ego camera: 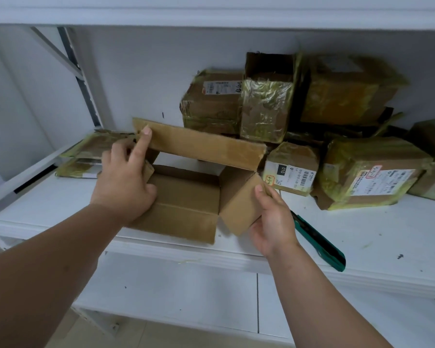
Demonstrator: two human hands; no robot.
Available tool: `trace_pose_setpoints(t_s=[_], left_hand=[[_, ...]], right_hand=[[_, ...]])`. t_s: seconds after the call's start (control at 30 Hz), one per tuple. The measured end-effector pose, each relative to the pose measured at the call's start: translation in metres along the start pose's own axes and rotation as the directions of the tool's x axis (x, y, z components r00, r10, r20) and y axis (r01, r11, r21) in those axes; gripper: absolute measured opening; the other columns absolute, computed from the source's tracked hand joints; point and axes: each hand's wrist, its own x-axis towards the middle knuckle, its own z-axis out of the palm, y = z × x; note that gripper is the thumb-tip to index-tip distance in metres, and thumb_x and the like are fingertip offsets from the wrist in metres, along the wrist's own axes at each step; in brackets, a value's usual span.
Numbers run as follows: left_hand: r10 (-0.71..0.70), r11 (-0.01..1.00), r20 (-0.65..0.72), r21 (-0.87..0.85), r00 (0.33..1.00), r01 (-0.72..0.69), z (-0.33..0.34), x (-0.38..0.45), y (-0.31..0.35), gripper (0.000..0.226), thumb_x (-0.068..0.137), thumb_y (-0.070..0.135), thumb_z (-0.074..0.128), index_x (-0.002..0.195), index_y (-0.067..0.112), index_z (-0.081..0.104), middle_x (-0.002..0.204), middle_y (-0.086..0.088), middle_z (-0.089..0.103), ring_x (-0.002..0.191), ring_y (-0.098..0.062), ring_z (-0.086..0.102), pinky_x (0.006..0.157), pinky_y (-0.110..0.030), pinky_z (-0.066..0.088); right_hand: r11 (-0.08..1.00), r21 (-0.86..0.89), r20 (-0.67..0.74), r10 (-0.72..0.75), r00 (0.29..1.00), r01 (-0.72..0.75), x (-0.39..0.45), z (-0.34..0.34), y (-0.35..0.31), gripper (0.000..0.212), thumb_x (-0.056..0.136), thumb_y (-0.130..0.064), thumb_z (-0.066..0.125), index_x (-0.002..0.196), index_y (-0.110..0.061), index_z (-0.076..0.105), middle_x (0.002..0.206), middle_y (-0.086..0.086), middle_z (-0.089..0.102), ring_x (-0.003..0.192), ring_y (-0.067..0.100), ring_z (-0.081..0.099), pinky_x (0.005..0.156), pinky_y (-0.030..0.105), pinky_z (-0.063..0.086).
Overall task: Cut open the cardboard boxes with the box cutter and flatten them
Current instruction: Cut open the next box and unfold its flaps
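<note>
Cardboard box point(186, 197) open, brown corrugated flaps; both hands apparently gripping flaps.

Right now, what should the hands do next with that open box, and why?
Probably press the open box flat. Its flaps already stand open, the left hand holds its left side with a finger on the back flap, and the right hand grips the right flap. The box cutter lies unused on the shelf, so cutting looks done.
</note>
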Motion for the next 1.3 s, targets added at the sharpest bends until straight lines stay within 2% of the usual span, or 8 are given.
trace_pose_setpoints(t_s=[0.2, 0.37, 0.63, 0.7, 0.77, 0.87, 1.1, 1.3], left_hand=[[0.073, 0.996, 0.25, -0.076, 0.966, -0.055, 0.002, -0.024, -0.017, 0.107, 0.085, 0.004, 0.055, 0.143, 0.057, -0.018, 0.131, -0.004, 0.052, 0.095, -0.025, 0.055, 0.078, -0.036, 0.047], [0.185, 0.981, 0.377, -0.015, 0.908, -0.194, 0.014, -0.034, -0.03, 0.075, 0.089, 0.0, 0.043, 0.143, 0.051, 0.034, 0.137, 0.006, 0.041, 0.125, -0.016, 0.041, 0.092, -0.026, 0.042], [0.11, 0.989, 0.636, 0.01, 0.764, -0.151, 0.027, -0.045, -0.026, 0.059, 0.085, 0.041, 0.032, 0.143, 0.047, 0.04, 0.143, 0.012, 0.035, 0.132, -0.011, 0.032, 0.108, -0.031, 0.036], [0.07, 0.995, 0.662, 0.009, 0.746, -0.101, 0.032, -0.047, -0.022, 0.07, 0.079, 0.063, 0.021, 0.144, 0.044, 0.04, 0.144, 0.011, 0.038, 0.134, -0.014, 0.032, 0.112, -0.035, 0.031], [0.036, 0.998, 0.647, 0.019, 0.762, -0.064, 0.042, -0.046, -0.022, 0.064, 0.09, 0.068, 0.025, 0.146, 0.041, 0.038, 0.144, 0.006, 0.04, 0.135, -0.02, 0.033, 0.113, -0.04, 0.03], [-0.032, 0.992, 0.641, 0.112, 0.767, -0.052, 0.052, -0.04, -0.018, 0.057, 0.096, 0.061, 0.03, 0.149, 0.039, 0.034, 0.142, 0.0, 0.04, 0.135, -0.026, 0.034, 0.111, -0.045, 0.034], [-0.026, 0.981, 0.695, 0.155, 0.718, -0.114, 0.069, -0.041, -0.009, 0.069, 0.094, 0.064, 0.037, 0.151, 0.026, 0.023, 0.164, 0.001, -0.001, 0.151, -0.024, -0.005, 0.12, -0.046, 0.002], [-0.032, 0.997, 0.67, 0.072, 0.742, -0.022, 0.072, -0.02, -0.019, 0.071, 0.088, 0.071, 0.043, 0.145, 0.03, 0.029, 0.154, 0.004, 0.033, 0.141, -0.026, 0.028, 0.116, -0.049, 0.024]], right_hand=[[0.966, 0.237, -0.043, 0.113, 0.993, -0.1, 0.007, -0.009, 0.001, 0.031, 0.1, -0.015, 0.048, 0.127, -0.015, 0.063, 0.114, 0.016, 0.071, 0.107, 0.032, 0.066, 0.097, 0.049, 0.051], [0.926, 0.314, 0.028, 0.211, 0.977, -0.209, -0.004, -0.018, 0.004, 0.05, 0.099, -0.048, 0.036, 0.118, -0.011, 0.064, 0.119, 0.02, 0.068, 0.113, 0.038, 0.063, 0.102, 0.058, 0.044], [0.908, -0.336, -0.247, 0.169, 0.954, -0.248, 0.005, -0.033, 0.005, 0.034, 0.099, -0.006, 0.051, 0.133, -0.009, 0.049, 0.119, 0.011, 0.067, 0.1, 0.031, 0.068, 0.079, 0.051, 0.06], [0.691, -0.7, -0.261, -0.014, 0.965, -0.18, 0.006, -0.042, 0.006, 0.052, 0.095, -0.011, 0.059, 0.144, -0.016, 0.04, 0.123, 0.003, 0.058, 0.103, 0.023, 0.061, 0.082, 0.041, 0.057], [0.227, -0.97, -0.127, -0.183, 0.975, -0.083, 0.003, -0.042, 0.005, 0.049, 0.094, -0.019, 0.057, 0.14, -0.018, 0.044, 0.12, 0.001, 0.049, 0.105, 0.021, 0.051, 0.086, 0.034, 0.048], [-0.308, -0.951, 0.114, -0.282, 0.953, 0.023, 0.0, -0.034, 0.007, 0.051, 0.091, -0.028, 0.053, 0.141, -0.027, 0.043, 0.137, 0.006, 0.036, 0.124, 0.028, 0.037, 0.101, 0.038, 0.039], [-0.462, -0.853, 0.208, 0.125, 0.97, 0.242, 0.007, -0.034, 0.039, 0.063, 0.101, -0.054, 0.019, 0.158, -0.032, 0.005, 0.166, 0.0, -0.007, 0.151, 0.021, -0.014, 0.122, 0.047, -0.009], [-0.544, -0.823, 0.204, -0.014, 0.979, 0.164, 0.027, -0.011, 0.033, 0.06, 0.092, -0.064, 0.031, 0.142, -0.032, 0.043, 0.148, 0.003, 0.04, 0.142, 0.027, 0.029, 0.12, 0.052, -0.003]])
